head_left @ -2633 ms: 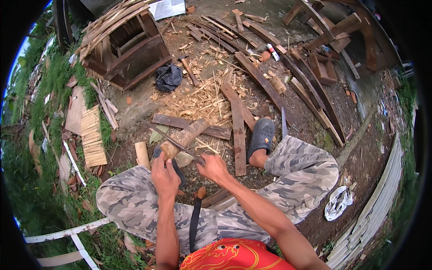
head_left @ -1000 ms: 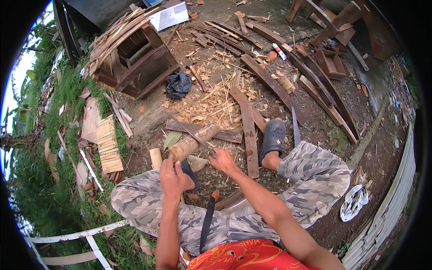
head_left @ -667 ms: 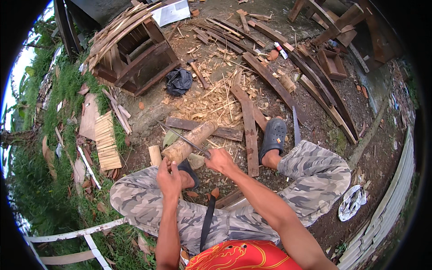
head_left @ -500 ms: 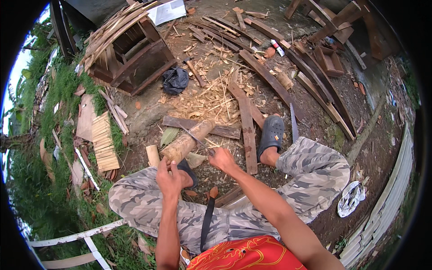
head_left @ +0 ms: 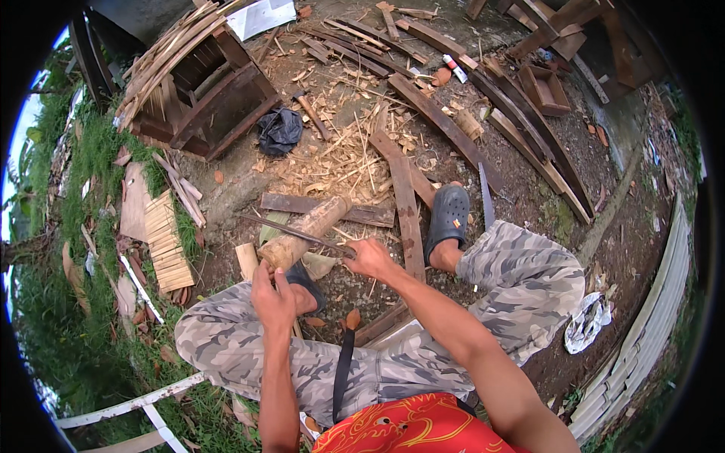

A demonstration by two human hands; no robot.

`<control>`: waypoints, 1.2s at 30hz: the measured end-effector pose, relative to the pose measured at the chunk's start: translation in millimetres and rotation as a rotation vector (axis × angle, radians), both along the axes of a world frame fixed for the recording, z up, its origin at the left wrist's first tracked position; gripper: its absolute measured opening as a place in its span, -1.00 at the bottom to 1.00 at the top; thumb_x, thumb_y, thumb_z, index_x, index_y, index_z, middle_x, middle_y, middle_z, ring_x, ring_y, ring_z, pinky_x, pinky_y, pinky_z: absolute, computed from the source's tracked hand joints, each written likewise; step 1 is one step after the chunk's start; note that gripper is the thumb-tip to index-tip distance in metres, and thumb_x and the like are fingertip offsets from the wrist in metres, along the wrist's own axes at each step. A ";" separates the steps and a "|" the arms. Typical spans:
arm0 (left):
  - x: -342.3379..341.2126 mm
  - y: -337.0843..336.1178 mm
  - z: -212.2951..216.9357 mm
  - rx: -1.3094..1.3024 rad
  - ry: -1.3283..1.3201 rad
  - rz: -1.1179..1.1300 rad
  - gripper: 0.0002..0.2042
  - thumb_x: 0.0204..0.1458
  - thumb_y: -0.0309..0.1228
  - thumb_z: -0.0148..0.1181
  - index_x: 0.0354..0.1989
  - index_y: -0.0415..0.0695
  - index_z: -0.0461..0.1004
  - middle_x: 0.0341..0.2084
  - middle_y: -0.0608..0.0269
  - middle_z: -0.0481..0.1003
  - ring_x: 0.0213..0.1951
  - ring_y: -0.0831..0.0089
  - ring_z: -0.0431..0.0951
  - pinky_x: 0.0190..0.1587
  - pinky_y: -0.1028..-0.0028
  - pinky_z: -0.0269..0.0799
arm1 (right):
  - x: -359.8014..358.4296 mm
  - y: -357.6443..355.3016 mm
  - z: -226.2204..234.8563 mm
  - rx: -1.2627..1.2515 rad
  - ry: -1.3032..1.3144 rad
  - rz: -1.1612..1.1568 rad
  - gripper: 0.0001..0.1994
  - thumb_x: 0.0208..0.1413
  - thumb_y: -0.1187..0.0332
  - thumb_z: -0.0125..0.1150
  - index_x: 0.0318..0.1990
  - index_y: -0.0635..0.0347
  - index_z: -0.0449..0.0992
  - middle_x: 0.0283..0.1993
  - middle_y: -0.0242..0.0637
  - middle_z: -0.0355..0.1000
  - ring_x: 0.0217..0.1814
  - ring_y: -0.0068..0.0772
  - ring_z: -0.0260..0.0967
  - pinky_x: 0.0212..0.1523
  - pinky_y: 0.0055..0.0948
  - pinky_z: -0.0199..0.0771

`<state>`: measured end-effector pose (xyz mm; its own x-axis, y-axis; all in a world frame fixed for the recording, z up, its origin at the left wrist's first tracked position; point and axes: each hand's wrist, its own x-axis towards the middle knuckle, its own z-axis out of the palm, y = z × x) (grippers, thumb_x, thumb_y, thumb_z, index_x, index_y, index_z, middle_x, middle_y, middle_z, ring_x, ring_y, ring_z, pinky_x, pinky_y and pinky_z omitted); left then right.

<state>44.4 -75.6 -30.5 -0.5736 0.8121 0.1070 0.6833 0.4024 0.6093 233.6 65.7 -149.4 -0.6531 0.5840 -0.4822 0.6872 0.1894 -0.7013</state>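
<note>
A light brown peeled log (head_left: 325, 217) lies slanted, its far end resting on a dark plank (head_left: 371, 215). My left hand (head_left: 273, 298) is closed at the log's near end, fingers and thumb against it. In my right hand (head_left: 371, 259) is the handle of a long narrow blade (head_left: 260, 223), probably a machete. The blade lies across the log nearer to its near end, its tip pointing left past the wood. A shorter piece of pale wood (head_left: 246, 260) stands just left of the log, close to my dark clog (head_left: 304, 287).
Wood shavings (head_left: 355, 162) cover the ground ahead, with a hammer-like tool (head_left: 312, 115) and black plastic bag (head_left: 280, 130). A saw (head_left: 485, 198) stands beside my right clog (head_left: 450, 211). Long dark boards (head_left: 445, 121) lie right; a wooden box frame (head_left: 219, 98) stands left.
The blade has moved along the log toward its near end and turned more crosswise, its tip now reaching farther left. My left hand stays at the near end. The whole view has shifted slightly.
</note>
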 end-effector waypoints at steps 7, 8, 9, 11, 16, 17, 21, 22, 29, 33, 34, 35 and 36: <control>7.1 3.0 3.9 -0.008 0.104 -0.123 -0.71 0.18 -0.52 0.06 0.02 -0.44 0.41 -0.25 -0.17 0.48 -0.18 -0.13 0.50 -0.12 0.08 0.40 | 2.7 6.4 -4.3 -0.084 -0.063 -0.207 -0.69 -0.03 0.26 0.24 -0.18 0.30 0.61 -0.24 0.16 0.57 -0.11 0.23 0.53 -0.06 0.00 0.55; 8.6 2.8 2.6 -0.012 0.114 -0.111 -0.71 0.18 -0.52 0.05 0.02 -0.44 0.41 -0.25 -0.18 0.48 -0.18 -0.14 0.49 -0.11 0.08 0.40 | 2.7 2.2 -7.9 -0.095 0.061 -0.080 -0.69 -0.03 0.30 0.23 -0.18 0.34 0.61 -0.22 0.16 0.57 -0.10 0.22 0.54 -0.06 -0.01 0.55; 8.4 2.2 1.9 -0.022 0.116 -0.129 -0.71 0.18 -0.51 0.05 0.03 -0.44 0.41 -0.24 -0.18 0.48 -0.17 -0.16 0.49 -0.10 0.07 0.39 | 4.2 1.2 -12.5 -0.058 0.092 -0.064 -0.66 -0.04 0.31 0.22 -0.14 0.35 0.60 -0.22 0.20 0.56 -0.10 0.21 0.54 -0.05 0.00 0.54; 6.3 2.6 -0.6 -0.016 0.112 -0.157 -0.71 0.19 -0.51 0.05 0.03 -0.44 0.40 -0.24 -0.19 0.47 -0.17 -0.17 0.48 -0.09 0.07 0.38 | 6.2 1.5 -23.4 -0.123 -0.121 -0.324 -0.67 -0.03 0.26 0.24 -0.15 0.28 0.62 -0.26 0.22 0.55 -0.12 0.24 0.54 -0.05 0.01 0.53; -2.4 -3.5 -2.6 -0.030 0.112 -0.126 -0.72 0.20 -0.50 0.03 0.02 -0.43 0.40 -0.23 -0.18 0.47 -0.16 -0.18 0.46 -0.10 0.06 0.37 | 8.2 -11.1 -40.8 -0.126 0.002 -0.241 -0.64 0.00 0.20 0.24 -0.16 0.32 0.61 -0.20 0.21 0.56 -0.07 0.21 0.54 -0.02 0.03 0.52; -4.4 -5.0 -1.6 -0.044 0.114 -0.107 -0.72 0.20 -0.50 0.03 0.02 -0.43 0.39 -0.23 -0.19 0.46 -0.16 -0.19 0.46 -0.10 0.06 0.37 | 7.4 -9.5 -42.2 -0.129 0.050 -0.100 -0.63 0.02 0.19 0.23 -0.14 0.34 0.60 -0.18 0.19 0.56 -0.06 0.20 0.53 -0.01 0.00 0.53; -7.4 -9.1 1.3 -0.084 0.084 -0.124 -0.72 0.20 -0.52 0.01 0.03 -0.41 0.39 -0.24 -0.20 0.45 -0.17 -0.20 0.45 -0.11 0.05 0.36 | 4.3 -6.0 -36.4 -0.092 -0.305 -0.529 -0.65 0.01 0.19 0.25 -0.15 0.27 0.61 -0.17 0.18 0.56 -0.06 0.19 0.53 -0.01 -0.02 0.54; -8.0 -9.3 2.0 -0.111 0.077 -0.088 -0.73 0.20 -0.52 0.01 0.03 -0.41 0.39 -0.24 -0.20 0.44 -0.17 -0.20 0.44 -0.11 0.05 0.35 | 3.5 -2.4 -33.2 -0.098 -0.263 -0.423 -0.66 0.01 0.19 0.25 -0.16 0.28 0.61 -0.17 0.17 0.56 -0.06 0.19 0.53 -0.01 -0.01 0.54; -8.9 -13.0 -3.1 -0.043 0.202 -0.250 -0.73 0.18 -0.55 0.04 0.01 -0.43 0.40 -0.24 -0.21 0.43 -0.17 -0.19 0.43 -0.12 0.03 0.33 | -0.9 -0.8 -18.2 -0.028 0.036 -0.208 -0.70 -0.02 0.19 0.27 -0.25 0.26 0.63 -0.20 0.15 0.56 -0.11 0.21 0.53 -0.06 0.02 0.54; -8.2 -16.2 -6.2 0.025 0.210 -0.262 -0.73 0.16 -0.57 0.05 0.01 -0.42 0.40 -0.27 -0.19 0.42 -0.20 -0.18 0.42 -0.13 0.04 0.33 | 13.5 18.5 -29.5 -0.085 -0.297 -0.416 -0.69 -0.03 0.19 0.27 -0.21 0.23 0.64 -0.14 0.10 0.58 -0.06 0.16 0.53 -0.04 -0.03 0.55; -8.0 -16.2 -6.5 0.022 0.212 -0.280 -0.73 0.16 -0.57 0.05 0.01 -0.42 0.41 -0.28 -0.19 0.42 -0.21 -0.18 0.42 -0.13 0.04 0.33 | 17.6 20.4 -32.5 -0.083 -0.210 -0.289 -0.69 -0.03 0.22 0.24 -0.21 0.27 0.63 -0.17 0.13 0.57 -0.08 0.17 0.54 -0.06 -0.03 0.55; -8.0 -16.3 -6.3 0.028 0.221 -0.258 -0.74 0.16 -0.57 0.05 0.00 -0.42 0.41 -0.28 -0.18 0.42 -0.21 -0.17 0.42 -0.13 0.04 0.33 | 20.5 21.4 -35.0 -0.039 -0.141 -0.216 -0.69 -0.03 0.25 0.22 -0.21 0.30 0.63 -0.20 0.16 0.56 -0.10 0.18 0.54 -0.07 -0.03 0.54; -8.3 -15.7 -5.7 0.009 0.218 -0.258 -0.74 0.15 -0.58 0.06 0.00 -0.42 0.41 -0.29 -0.18 0.42 -0.22 -0.17 0.42 -0.14 0.04 0.33 | 23.8 22.5 -36.9 -0.052 -0.083 -0.097 -0.69 -0.03 0.27 0.19 -0.21 0.33 0.62 -0.23 0.19 0.55 -0.12 0.19 0.54 -0.09 -0.03 0.54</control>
<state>36.0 -91.4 -36.2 -0.3119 0.9260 0.2125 0.8766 0.1943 0.4402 257.4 88.3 -186.3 -0.5511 0.6153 -0.5636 0.7569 0.0843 -0.6481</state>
